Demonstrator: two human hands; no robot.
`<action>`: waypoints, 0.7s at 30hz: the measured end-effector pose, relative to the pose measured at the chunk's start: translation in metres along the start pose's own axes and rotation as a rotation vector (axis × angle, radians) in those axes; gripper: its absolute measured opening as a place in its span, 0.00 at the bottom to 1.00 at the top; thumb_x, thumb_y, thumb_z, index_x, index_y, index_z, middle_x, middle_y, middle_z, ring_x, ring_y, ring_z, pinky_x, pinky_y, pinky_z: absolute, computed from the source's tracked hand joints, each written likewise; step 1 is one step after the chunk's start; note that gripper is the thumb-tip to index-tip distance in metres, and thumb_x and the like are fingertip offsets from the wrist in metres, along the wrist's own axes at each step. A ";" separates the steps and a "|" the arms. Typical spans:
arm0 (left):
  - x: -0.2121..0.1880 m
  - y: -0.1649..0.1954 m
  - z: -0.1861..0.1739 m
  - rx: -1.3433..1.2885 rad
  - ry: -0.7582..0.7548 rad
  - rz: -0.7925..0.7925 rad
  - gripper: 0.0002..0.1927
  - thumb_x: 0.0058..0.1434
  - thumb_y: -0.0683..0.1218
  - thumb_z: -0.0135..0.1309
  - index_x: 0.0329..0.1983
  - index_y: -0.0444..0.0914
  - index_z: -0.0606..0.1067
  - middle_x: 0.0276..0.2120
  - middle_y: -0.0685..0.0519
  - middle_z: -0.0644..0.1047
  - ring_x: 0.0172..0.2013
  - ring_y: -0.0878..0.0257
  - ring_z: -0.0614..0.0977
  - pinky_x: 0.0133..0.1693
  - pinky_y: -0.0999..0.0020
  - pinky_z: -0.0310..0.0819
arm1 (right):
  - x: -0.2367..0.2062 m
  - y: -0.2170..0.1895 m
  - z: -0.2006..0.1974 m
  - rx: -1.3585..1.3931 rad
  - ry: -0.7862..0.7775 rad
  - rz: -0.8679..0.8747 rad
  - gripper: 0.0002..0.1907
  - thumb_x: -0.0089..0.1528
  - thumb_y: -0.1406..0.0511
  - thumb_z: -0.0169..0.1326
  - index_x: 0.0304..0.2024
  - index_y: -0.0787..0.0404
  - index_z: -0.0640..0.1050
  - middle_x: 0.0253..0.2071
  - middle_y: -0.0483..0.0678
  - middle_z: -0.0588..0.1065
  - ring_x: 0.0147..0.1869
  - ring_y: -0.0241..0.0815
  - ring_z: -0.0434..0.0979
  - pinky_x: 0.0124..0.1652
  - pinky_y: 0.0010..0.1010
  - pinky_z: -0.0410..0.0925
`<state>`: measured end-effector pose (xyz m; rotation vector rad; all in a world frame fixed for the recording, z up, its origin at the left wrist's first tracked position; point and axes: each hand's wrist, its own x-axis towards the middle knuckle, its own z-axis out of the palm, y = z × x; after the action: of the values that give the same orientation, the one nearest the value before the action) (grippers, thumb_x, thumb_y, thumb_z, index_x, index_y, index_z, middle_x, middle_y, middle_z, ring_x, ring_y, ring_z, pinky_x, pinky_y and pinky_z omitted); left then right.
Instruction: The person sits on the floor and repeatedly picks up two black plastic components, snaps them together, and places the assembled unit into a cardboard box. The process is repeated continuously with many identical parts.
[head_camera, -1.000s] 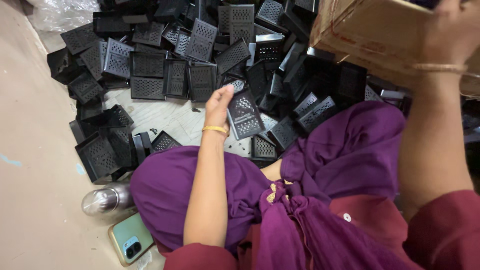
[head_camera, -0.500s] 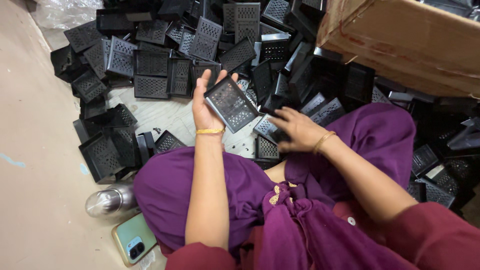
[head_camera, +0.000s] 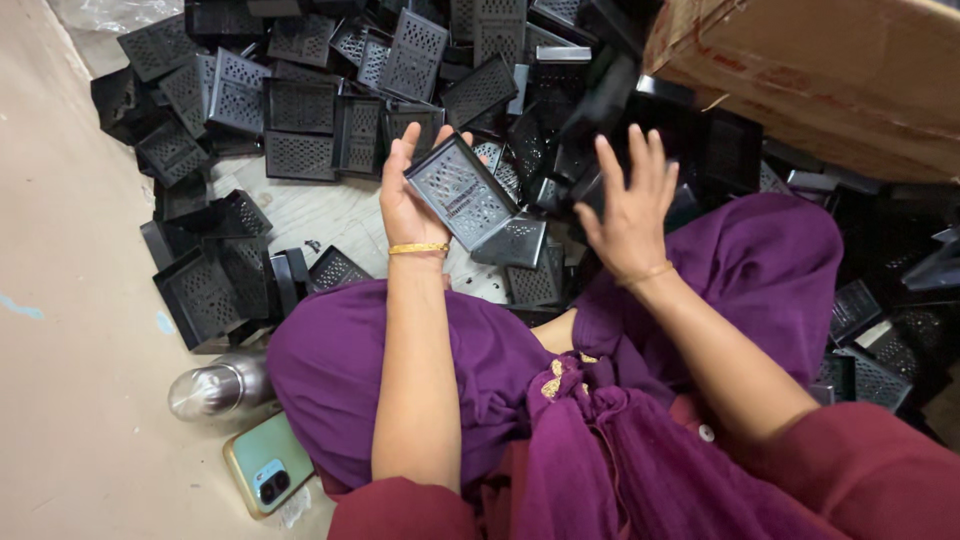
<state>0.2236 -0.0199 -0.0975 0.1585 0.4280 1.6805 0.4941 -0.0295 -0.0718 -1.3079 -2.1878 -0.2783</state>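
My left hand (head_camera: 408, 193) holds a black perforated plastic tray (head_camera: 462, 189) up in front of me, fingers along its left edge. My right hand (head_camera: 628, 208) is raised beside it, fingers spread, with a black piece (head_camera: 588, 185) at its palm; whether it grips that piece I cannot tell. Both wrists wear thin gold bangles. Below the held tray, another black tray (head_camera: 512, 243) lies against my purple-clothed knee.
A large heap of black perforated trays (head_camera: 300, 110) covers the floor ahead and to the right. A brown cardboard box (head_camera: 830, 70) sits at upper right. A steel bottle (head_camera: 215, 388) and a phone (head_camera: 268, 464) lie at my left.
My right hand came down from the cardboard box, reached to the pile near my knee, then rose beside the tray. My left hand lifted the tray and tilted it.
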 end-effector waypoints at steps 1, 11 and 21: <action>0.000 0.000 0.001 0.026 0.002 0.007 0.22 0.68 0.55 0.50 0.60 0.41 0.67 0.55 0.38 0.75 0.57 0.41 0.79 0.56 0.40 0.77 | -0.006 0.000 -0.001 0.131 -0.014 0.014 0.34 0.53 0.66 0.64 0.62 0.58 0.72 0.61 0.60 0.70 0.67 0.63 0.69 0.65 0.50 0.61; 0.002 -0.001 -0.007 0.133 0.105 -0.055 0.27 0.67 0.60 0.55 0.60 0.39 0.68 0.54 0.38 0.77 0.52 0.48 0.80 0.52 0.51 0.79 | -0.058 -0.094 0.049 0.017 -0.682 0.233 0.62 0.47 0.41 0.64 0.67 0.77 0.58 0.54 0.61 0.70 0.54 0.57 0.74 0.44 0.46 0.71; 0.006 -0.040 -0.023 0.424 0.140 -0.124 0.29 0.65 0.59 0.58 0.63 0.40 0.69 0.51 0.47 0.75 0.49 0.58 0.79 0.49 0.58 0.77 | -0.045 -0.051 0.062 0.910 -0.522 0.657 0.51 0.54 0.55 0.63 0.74 0.63 0.57 0.61 0.65 0.70 0.58 0.64 0.73 0.55 0.46 0.68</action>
<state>0.2519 -0.0147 -0.1340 0.3197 0.8810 1.4666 0.4441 -0.0607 -0.1427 -1.4917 -1.6943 1.2687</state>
